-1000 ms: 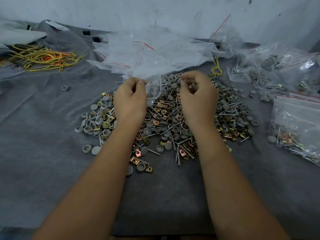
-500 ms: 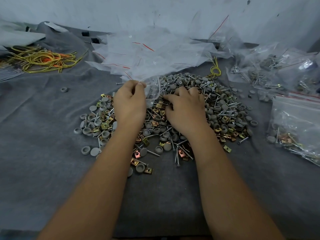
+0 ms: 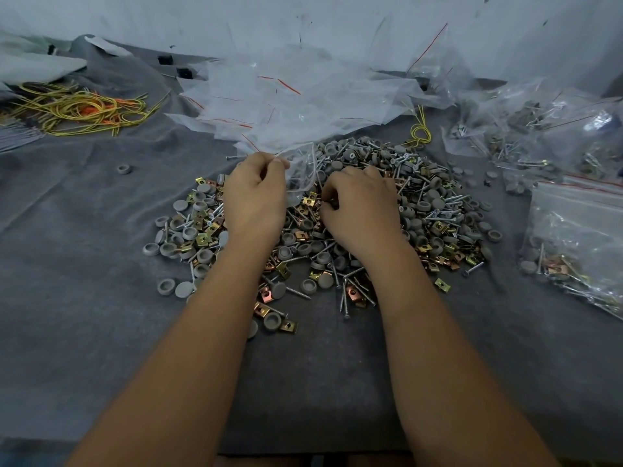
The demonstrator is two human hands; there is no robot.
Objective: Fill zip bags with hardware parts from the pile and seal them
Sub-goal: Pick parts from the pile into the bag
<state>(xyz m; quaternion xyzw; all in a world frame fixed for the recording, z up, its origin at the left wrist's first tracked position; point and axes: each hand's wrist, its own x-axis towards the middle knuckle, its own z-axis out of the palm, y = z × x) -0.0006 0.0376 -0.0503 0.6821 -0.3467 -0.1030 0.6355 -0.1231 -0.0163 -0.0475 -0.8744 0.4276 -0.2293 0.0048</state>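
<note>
The left hand [image 3: 255, 193] still pinched the zip bag [image 3: 301, 170] open; the right hand [image 3: 362, 203], lowered since a second ago, curled onto the pile [image 3: 435, 210], its grip hidden.

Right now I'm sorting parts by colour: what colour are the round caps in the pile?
Grey, seen in the head view: the round caps lie mixed into the pile.

Cloth [image 3: 84, 332] on counter: plain dark grey. Pile [image 3: 421, 210]: grey round caps, silver screws, brass-yellow and copper-orange clips. Empty bags [image 3: 303, 106]: clear, thin red zip lines. Held bag [image 3: 301, 170]: clear. Filled bags [image 3: 580, 237]: clear, red strip on top, same grey/silver/gold mix inside. Wire bundle [image 3: 77, 109]: yellow with orange bits. Wall [image 3: 236, 18]: off-white, dark specks.
</note>
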